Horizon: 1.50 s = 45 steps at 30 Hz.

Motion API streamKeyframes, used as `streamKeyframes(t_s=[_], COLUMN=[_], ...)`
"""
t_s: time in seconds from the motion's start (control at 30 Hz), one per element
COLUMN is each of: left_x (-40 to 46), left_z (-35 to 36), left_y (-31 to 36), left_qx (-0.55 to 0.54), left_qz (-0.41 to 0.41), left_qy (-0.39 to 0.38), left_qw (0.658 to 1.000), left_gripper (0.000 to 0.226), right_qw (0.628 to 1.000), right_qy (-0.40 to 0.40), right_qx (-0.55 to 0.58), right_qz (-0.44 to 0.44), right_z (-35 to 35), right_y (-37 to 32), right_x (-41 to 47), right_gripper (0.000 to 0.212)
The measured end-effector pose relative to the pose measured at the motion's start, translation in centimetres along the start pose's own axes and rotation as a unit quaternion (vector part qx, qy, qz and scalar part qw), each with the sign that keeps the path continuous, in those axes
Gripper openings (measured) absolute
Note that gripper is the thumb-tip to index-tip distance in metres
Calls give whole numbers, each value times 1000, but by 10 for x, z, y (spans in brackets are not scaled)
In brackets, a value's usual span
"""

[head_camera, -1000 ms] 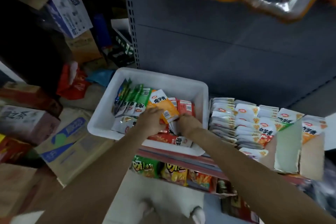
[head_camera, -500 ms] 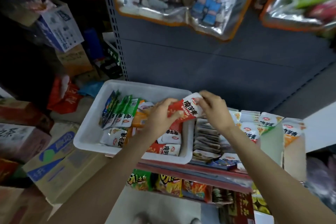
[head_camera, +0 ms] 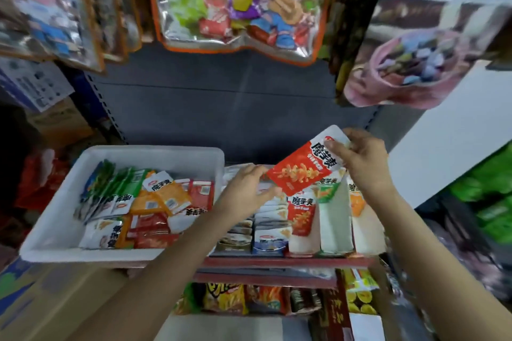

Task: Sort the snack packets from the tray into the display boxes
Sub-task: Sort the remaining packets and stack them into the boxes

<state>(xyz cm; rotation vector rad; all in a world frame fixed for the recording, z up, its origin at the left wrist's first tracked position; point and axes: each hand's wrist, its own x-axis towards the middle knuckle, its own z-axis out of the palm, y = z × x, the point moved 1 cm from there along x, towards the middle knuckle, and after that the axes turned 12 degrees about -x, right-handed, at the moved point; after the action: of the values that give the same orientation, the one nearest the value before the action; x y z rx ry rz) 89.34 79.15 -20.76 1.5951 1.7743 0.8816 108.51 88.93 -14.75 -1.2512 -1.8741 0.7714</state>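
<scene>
A red and white snack packet (head_camera: 303, 167) is held in the air above the display boxes (head_camera: 335, 225). My right hand (head_camera: 363, 159) pinches its upper white end. My left hand (head_camera: 246, 188) holds its lower red corner between thumb and fingers. The white tray (head_camera: 55, 227) at the left holds several green, orange and red packets (head_camera: 146, 202). The display boxes on the shelf to the right of the tray stand in a row with packets upright in them: red, green and orange fronts.
Large clear toy bags (head_camera: 238, 3) hang overhead from the grey shelf back panel (head_camera: 221, 108). Snack bags (head_camera: 224, 299) fill the lower shelf. Cardboard cartons (head_camera: 41, 302) sit under the tray at the left. A white wall (head_camera: 448, 152) stands on the right.
Both hands lifted a red packet out of the tray and carried it rightward, over the display boxes. The camera tilted up, so hanging toy bags came into view.
</scene>
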Motion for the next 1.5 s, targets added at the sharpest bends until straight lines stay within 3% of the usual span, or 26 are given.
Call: streamKeyframes(t_s=[0.17, 0.27, 0.6, 0.77, 0.9, 0.97, 1.03, 1.1, 1.2, 1.3, 1.4, 1.5], left_x=[-18, -23, -26, -26, -26, -27, -31, -35, -44, -56, -69, -83], left_z=[20, 23, 29, 31, 31, 30, 28, 21, 4, -19, -43, -68], left_y=[3, 6, 5, 1, -2, -2, -3, -6, -16, -33, -60, -99], left_qx=[153, 202, 222, 208, 202, 195, 175, 148, 110, 70, 84, 73], left_qz=[0, 10, 3, 5, 10, 17, 21, 27, 56, 62, 30, -54], left_qy=[-92, -120, -110, -101, -96, -93, -77, -42, 40, 121, 151, 160], left_qw=[984, 972, 969, 973, 975, 976, 981, 988, 992, 988, 984, 983], left_gripper=[74, 84, 81, 81, 81, 81, 75, 64, 42, 29, 25, 26], right_qw=[986, 971, 918, 906, 871, 856, 857, 881, 921, 934, 933, 915], right_qy=[-20, -74, -227, -199, -154, -158, -174, -155, -97, -79, -105, -187], right_qx=[-159, -210, -319, -362, -426, -451, -449, -412, -330, -272, -239, -240], right_qz=[-53, -89, -64, -94, -190, -195, -185, -172, -183, -220, -247, -266], right_z=[-15, -7, 50, 59, 65, 66, 67, 67, 74, 95, 125, 167], right_y=[29, 42, 81, 82, 78, 76, 73, 66, 44, 9, -34, -68], right_x=[-8, -16, -29, -38, -42, -42, -41, -42, -44, -45, -48, -56], right_gripper=[14, 12, 21, 28, 38, 40, 42, 41, 30, 26, 28, 29])
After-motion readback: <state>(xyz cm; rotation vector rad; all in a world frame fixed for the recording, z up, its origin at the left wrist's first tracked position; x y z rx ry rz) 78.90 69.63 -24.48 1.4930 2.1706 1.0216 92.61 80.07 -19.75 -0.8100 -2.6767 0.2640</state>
